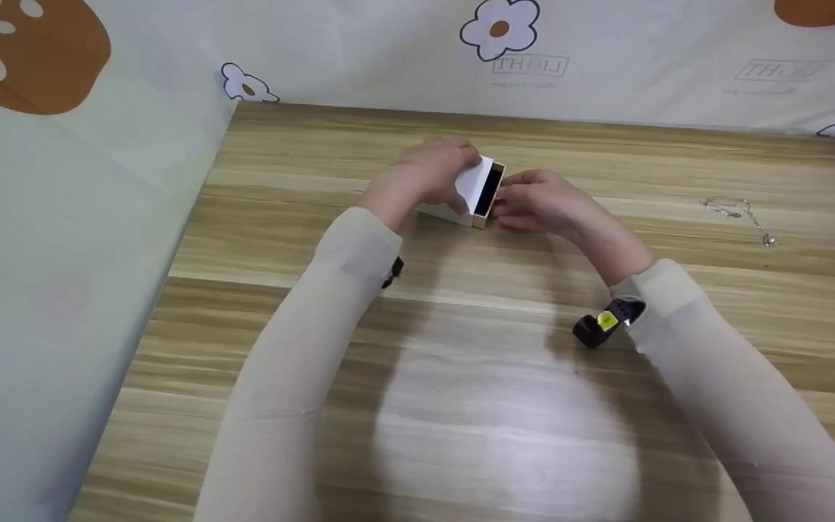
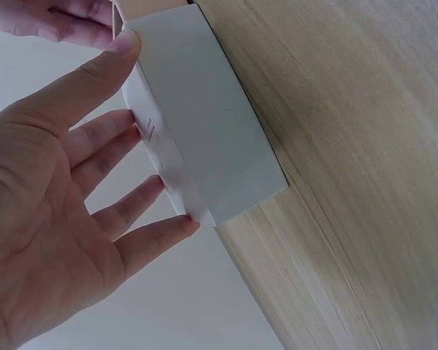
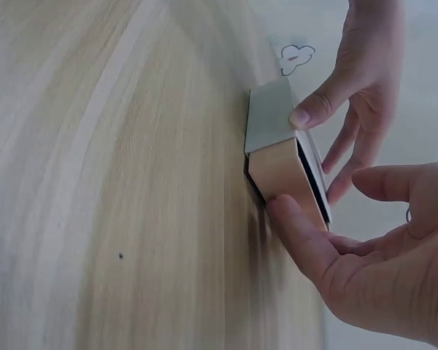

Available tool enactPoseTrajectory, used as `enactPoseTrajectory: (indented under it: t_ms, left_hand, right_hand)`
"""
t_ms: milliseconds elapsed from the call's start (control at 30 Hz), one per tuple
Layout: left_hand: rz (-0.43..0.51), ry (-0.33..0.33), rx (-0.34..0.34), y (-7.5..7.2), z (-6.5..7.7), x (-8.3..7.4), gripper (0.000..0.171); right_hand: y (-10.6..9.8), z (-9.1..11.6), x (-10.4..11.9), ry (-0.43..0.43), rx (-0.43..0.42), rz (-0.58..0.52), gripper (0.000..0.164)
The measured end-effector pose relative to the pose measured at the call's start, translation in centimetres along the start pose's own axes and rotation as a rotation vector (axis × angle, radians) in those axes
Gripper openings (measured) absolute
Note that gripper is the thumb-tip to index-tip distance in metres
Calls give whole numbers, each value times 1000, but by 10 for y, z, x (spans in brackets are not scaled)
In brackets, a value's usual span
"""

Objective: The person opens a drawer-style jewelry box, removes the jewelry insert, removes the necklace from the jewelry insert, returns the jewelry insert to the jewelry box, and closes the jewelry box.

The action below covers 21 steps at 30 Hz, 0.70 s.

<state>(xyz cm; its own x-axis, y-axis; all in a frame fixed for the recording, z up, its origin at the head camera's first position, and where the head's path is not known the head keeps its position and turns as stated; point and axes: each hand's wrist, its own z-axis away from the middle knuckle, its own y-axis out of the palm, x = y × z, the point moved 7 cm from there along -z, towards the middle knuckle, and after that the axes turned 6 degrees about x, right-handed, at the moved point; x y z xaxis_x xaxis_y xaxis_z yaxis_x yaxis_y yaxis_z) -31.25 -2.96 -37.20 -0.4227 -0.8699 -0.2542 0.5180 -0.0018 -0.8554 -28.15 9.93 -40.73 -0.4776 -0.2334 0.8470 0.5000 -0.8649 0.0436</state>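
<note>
Near the back of the table lies a small white box sleeve (image 1: 472, 187) with a tan inner tray (image 3: 281, 173) partly out of its right end; a black interior shows in the gap. From above, my left hand (image 1: 428, 170) holds the sleeve, thumb at the near edge and fingers spread along the top in the left wrist view. My right hand (image 1: 548, 203) is at the tray's exposed end. In the right wrist view, one fingertip touches the tray's lower corner, while the thumb stands apart from it.
A thin silver necklace (image 1: 744, 209) with a small pendant lies on the table to the right. The wood-grain table (image 1: 280, 246) meets a pale patterned cloth (image 1: 359, 51) at the back and along the left. Both wrists wear dark straps.
</note>
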Motion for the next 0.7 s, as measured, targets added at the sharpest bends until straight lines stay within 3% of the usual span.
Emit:
enactPoseTrajectory:
  t_ms: [200,700]
  left_hand:
    - [6,-2,5,0,1,-1,75]
    - [4,3,5,1,0,0,73]
  right_hand:
    - [5,-4,-2,-3,18,-113,41]
    - [10,-11,-3,-11,51,-217,20]
